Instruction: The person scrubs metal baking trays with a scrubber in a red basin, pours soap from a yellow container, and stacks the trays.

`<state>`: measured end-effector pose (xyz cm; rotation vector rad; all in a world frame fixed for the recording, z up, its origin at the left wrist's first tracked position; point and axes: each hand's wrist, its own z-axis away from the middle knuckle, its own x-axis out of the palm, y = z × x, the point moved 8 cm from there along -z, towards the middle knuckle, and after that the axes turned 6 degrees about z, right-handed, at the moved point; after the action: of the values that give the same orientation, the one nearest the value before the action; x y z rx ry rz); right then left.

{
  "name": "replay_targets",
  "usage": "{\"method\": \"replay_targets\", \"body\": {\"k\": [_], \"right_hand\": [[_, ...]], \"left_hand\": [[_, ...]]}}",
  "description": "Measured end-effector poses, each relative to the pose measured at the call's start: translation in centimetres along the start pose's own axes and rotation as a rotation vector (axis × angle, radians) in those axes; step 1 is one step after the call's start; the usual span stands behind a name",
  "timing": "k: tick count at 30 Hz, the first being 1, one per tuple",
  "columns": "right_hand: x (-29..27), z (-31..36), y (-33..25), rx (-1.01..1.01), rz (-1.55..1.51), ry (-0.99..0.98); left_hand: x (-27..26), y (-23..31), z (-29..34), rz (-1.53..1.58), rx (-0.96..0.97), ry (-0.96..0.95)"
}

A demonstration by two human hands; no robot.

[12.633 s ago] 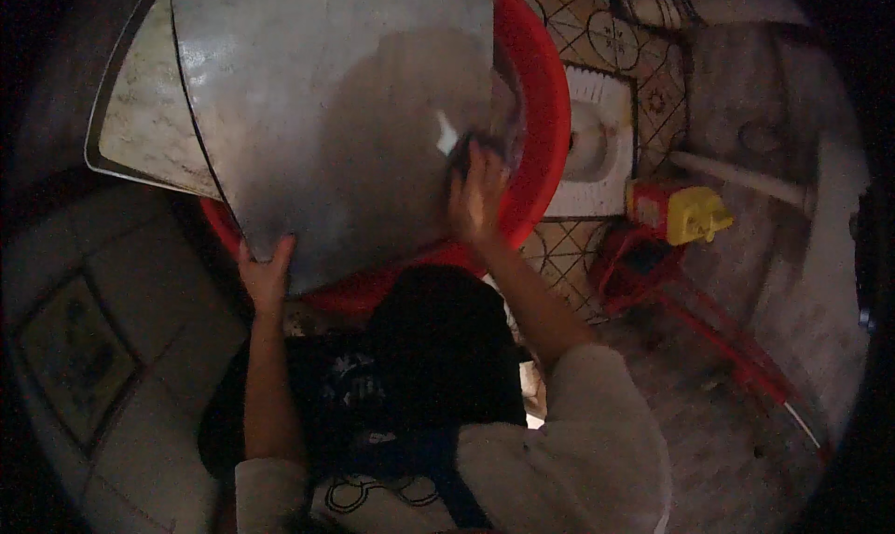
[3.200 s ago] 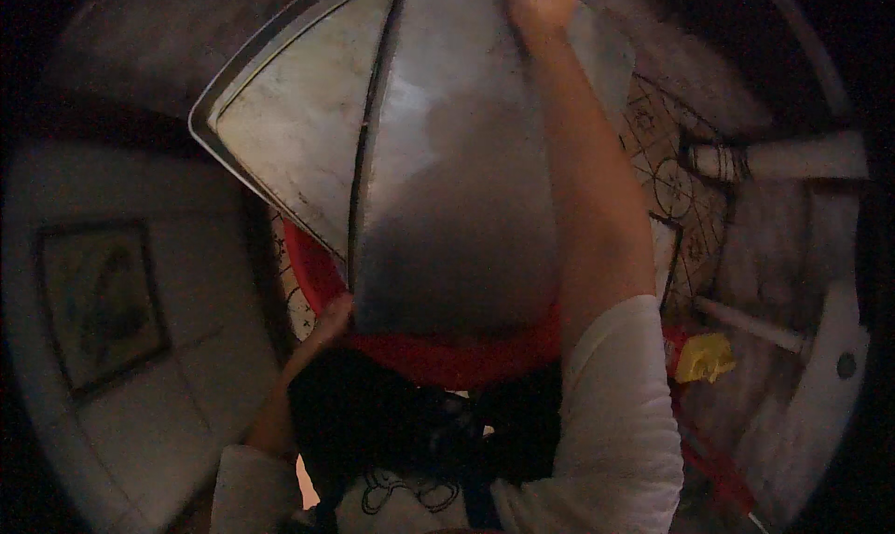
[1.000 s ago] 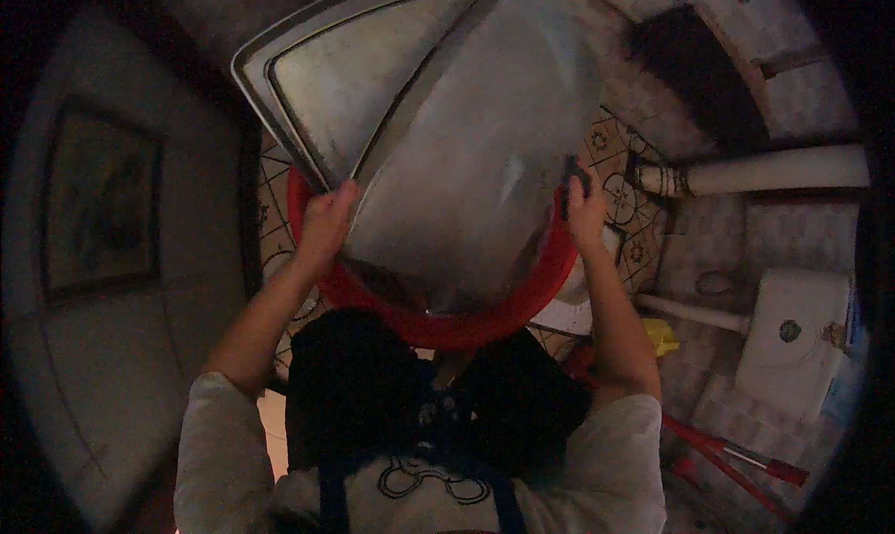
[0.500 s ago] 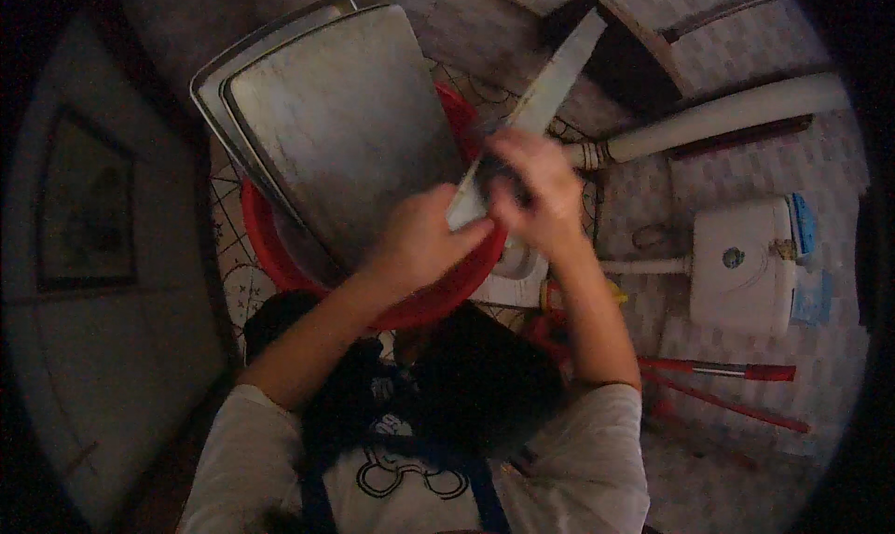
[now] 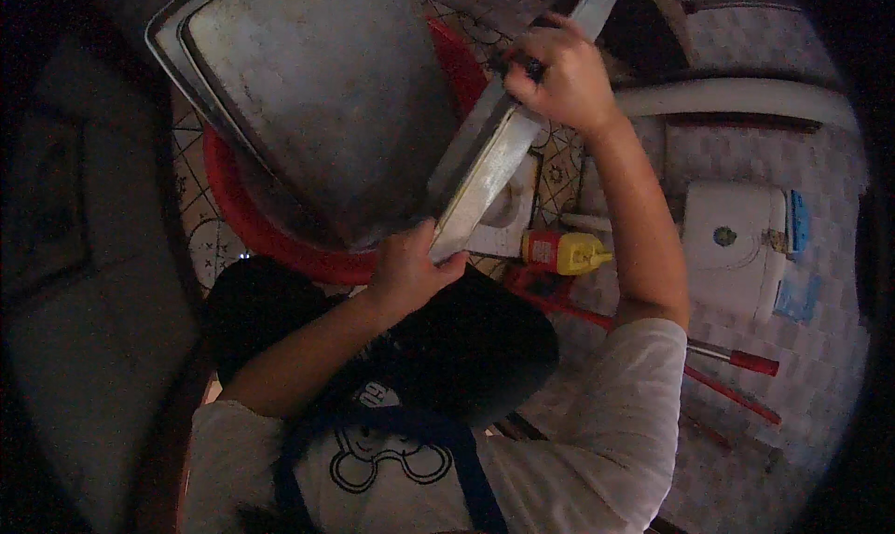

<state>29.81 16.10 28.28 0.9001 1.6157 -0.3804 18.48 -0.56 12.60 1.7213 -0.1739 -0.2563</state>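
A metal tray (image 5: 485,175) is tilted almost edge-on in front of me, slanting from near my lap up to the far right. My left hand (image 5: 410,271) grips its near end, thumb along the side. My right hand (image 5: 567,75) is closed over its rim farther up, with a small dark wad (image 5: 520,65) showing at the fingers; its exact kind is unclear. Left of the held tray, more large metal trays (image 5: 317,86) stand leaning in a red basin (image 5: 224,194). Their far edges run out of view.
A yellow bottle (image 5: 571,252) with a red label lies right of the basin, near a white toilet pan (image 5: 503,212). A white cistern (image 5: 732,245), a white pipe (image 5: 746,100) and red-handled poles (image 5: 750,362) are at the right. Patterned tiles (image 5: 210,245) cover the floor.
My right hand has slid up and away along the tray's rim. The left hand has shifted nearer to me with the tray's end, and the yellow bottle has come into clearer view.
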Motion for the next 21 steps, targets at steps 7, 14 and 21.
{"method": "replay_targets", "body": {"k": [7,14,21], "right_hand": [[2.7,5.3,-14.0,-0.263,-0.196,-0.137],[0.6,0.1,0.5,0.105,0.097,-0.042],[3.7,5.0,-13.9,-0.369,-0.171,-0.283]], "left_hand": [[0.5,-0.9,0.0,-0.037,0.060,0.022],[2.7,-2.3,1.4,-0.008,-0.078,0.010],[1.7,-3.2,2.1,-0.050,-0.087,0.009]]}}
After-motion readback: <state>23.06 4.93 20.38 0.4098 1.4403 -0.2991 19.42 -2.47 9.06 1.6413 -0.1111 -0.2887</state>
